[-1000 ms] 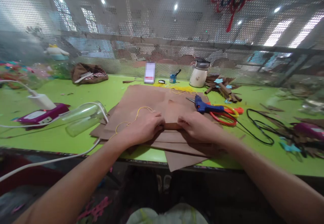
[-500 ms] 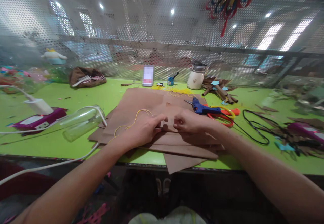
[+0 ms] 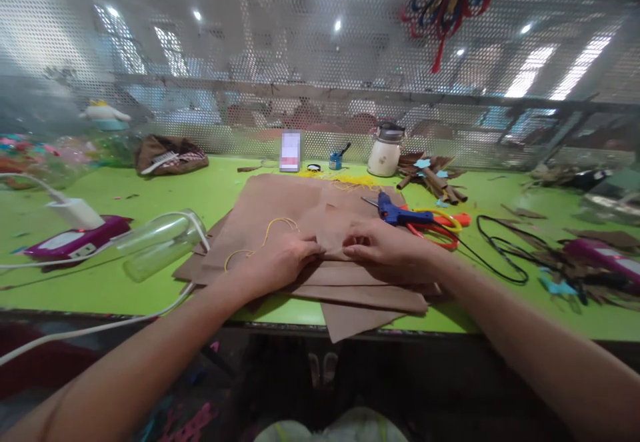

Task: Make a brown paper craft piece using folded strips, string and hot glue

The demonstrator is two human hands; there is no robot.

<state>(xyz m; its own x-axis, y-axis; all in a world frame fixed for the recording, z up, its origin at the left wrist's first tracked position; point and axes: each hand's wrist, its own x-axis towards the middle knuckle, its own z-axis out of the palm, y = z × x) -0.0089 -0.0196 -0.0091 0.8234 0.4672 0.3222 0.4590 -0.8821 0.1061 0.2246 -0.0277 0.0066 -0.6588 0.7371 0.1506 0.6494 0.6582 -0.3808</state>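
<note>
A sheet of brown paper (image 3: 330, 232) lies between my hands, on top of a stack of larger brown paper sheets (image 3: 270, 199). My left hand (image 3: 285, 259) is closed at the small sheet's left side, thumb and fingertips together on it; part of the grip is hidden. On the other side my right hand (image 3: 375, 241) has its fingers curled, with the fingertips at the paper's right edge. A loop of yellow string (image 3: 267, 232) trails over the stack beside my left hand. Folded brown strips (image 3: 360, 292) stick out at the stack's front.
A blue glue gun (image 3: 395, 212) and orange-handled scissors (image 3: 440, 239) lie right of the stack. A clear plastic cup (image 3: 160, 249) and a purple power strip (image 3: 80, 242) are at left. Behind stand a phone (image 3: 291, 151), a blue pot (image 3: 335, 160) and a white jar (image 3: 385, 155).
My left thumb has come down from a raised position onto the paper. My right fingers have loosened slightly from a tighter pinch. The small sheet now lies flatter.
</note>
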